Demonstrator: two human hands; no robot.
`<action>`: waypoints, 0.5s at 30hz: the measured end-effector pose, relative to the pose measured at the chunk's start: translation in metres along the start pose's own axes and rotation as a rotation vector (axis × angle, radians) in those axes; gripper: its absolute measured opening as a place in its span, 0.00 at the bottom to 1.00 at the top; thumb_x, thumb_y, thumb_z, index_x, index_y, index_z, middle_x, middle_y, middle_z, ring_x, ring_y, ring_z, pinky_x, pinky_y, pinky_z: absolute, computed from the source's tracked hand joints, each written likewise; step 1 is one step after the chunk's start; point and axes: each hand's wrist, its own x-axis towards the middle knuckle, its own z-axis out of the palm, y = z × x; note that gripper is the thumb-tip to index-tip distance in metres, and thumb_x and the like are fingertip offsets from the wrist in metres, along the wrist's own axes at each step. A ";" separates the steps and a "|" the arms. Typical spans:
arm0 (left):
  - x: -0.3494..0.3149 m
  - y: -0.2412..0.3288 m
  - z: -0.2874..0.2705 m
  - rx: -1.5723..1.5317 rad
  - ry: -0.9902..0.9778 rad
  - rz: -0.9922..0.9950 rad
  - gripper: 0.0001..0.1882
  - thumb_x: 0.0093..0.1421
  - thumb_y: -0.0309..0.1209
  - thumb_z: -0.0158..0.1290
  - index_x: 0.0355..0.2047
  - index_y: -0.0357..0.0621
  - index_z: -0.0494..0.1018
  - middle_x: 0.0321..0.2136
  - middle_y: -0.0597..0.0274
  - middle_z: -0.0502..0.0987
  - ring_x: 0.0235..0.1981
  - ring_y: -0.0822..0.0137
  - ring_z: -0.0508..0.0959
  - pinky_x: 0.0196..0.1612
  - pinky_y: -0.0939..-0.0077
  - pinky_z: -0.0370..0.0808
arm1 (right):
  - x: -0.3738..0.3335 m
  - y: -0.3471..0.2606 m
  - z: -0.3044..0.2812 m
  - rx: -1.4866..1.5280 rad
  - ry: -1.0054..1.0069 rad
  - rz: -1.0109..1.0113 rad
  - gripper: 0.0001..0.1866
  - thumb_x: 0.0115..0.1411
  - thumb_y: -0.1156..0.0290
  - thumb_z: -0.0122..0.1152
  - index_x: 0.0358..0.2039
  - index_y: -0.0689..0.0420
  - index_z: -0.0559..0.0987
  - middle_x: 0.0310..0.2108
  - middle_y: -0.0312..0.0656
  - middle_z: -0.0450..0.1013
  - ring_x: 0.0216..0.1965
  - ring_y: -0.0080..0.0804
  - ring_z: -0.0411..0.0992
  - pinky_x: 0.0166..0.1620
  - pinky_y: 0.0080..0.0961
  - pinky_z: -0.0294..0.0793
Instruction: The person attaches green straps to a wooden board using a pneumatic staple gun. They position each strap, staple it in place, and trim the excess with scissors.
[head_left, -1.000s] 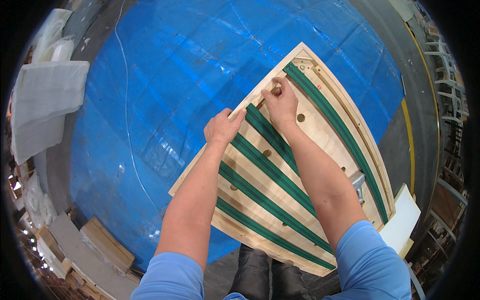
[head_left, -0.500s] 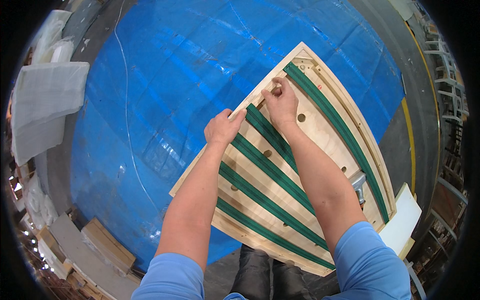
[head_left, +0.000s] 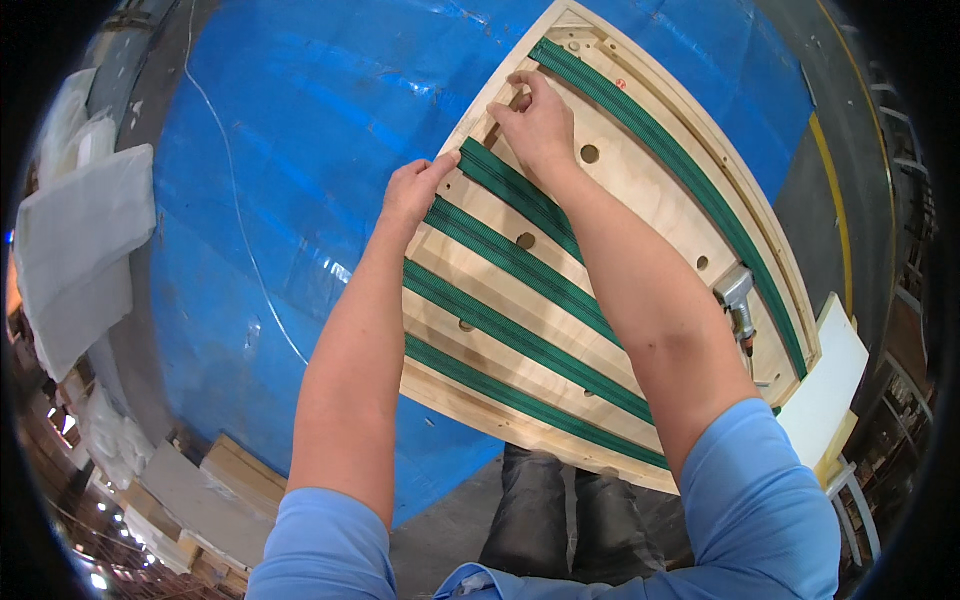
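A curved, fan-shaped wooden frame [head_left: 605, 475] with a plywood panel [head_left: 640, 190] inside lies in front of me. Several green webbing straps run across it, among them a long one [head_left: 690, 180] along the right side. My left hand [head_left: 412, 192] is closed on the frame's far left rail, its thumb beside the end of a middle strap [head_left: 510, 185]. Farther along that rail, my right hand [head_left: 538, 120] is bent, thumb and fingertips against the inner edge; whatever is between them is hidden. A silver air tool [head_left: 738, 290] rests on the panel near my right forearm.
A blue tarp [head_left: 270, 130] covers the floor under and beyond the frame. A white board [head_left: 830, 360] sticks out at the frame's right corner. To the left stand plastic-wrapped pale panels [head_left: 90, 230], with cardboard [head_left: 245, 475] lower down. A thin pale line [head_left: 232, 180] crosses the tarp.
The frame and both hands appear higher in the picture and slightly to the left, as the view has shifted. Both hands keep their places on the rail. More of the air tool shows.
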 end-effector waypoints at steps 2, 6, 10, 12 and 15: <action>-0.003 0.002 0.004 0.012 -0.001 0.007 0.39 0.55 0.66 0.56 0.39 0.35 0.81 0.33 0.50 0.81 0.38 0.58 0.80 0.43 0.65 0.74 | 0.000 0.002 -0.001 -0.024 0.000 0.007 0.26 0.54 0.61 0.70 0.52 0.55 0.78 0.37 0.45 0.77 0.42 0.41 0.76 0.49 0.37 0.75; -0.005 0.003 0.003 0.097 0.033 0.022 0.38 0.54 0.67 0.55 0.38 0.39 0.82 0.33 0.53 0.82 0.39 0.59 0.81 0.44 0.64 0.74 | -0.004 0.005 -0.003 0.048 -0.042 0.031 0.30 0.52 0.60 0.73 0.56 0.52 0.77 0.39 0.45 0.75 0.42 0.39 0.76 0.49 0.35 0.75; -0.008 0.003 0.000 0.139 0.057 -0.006 0.36 0.54 0.67 0.54 0.37 0.42 0.82 0.31 0.58 0.81 0.38 0.61 0.80 0.43 0.64 0.74 | -0.018 -0.001 0.006 0.006 -0.105 -0.068 0.35 0.50 0.59 0.75 0.60 0.51 0.75 0.40 0.44 0.72 0.39 0.36 0.74 0.48 0.33 0.75; -0.013 0.006 0.003 0.135 0.075 0.004 0.35 0.56 0.65 0.56 0.35 0.38 0.81 0.27 0.58 0.79 0.32 0.64 0.78 0.39 0.67 0.72 | -0.024 -0.004 0.007 -0.068 -0.148 -0.080 0.39 0.49 0.59 0.77 0.62 0.49 0.72 0.42 0.45 0.69 0.39 0.35 0.74 0.49 0.33 0.75; -0.016 0.010 0.002 0.139 0.069 -0.012 0.35 0.56 0.66 0.55 0.31 0.41 0.80 0.27 0.59 0.78 0.32 0.64 0.77 0.38 0.66 0.71 | -0.025 -0.009 0.008 -0.102 -0.141 -0.063 0.38 0.49 0.61 0.76 0.62 0.49 0.73 0.43 0.45 0.70 0.39 0.35 0.75 0.49 0.33 0.75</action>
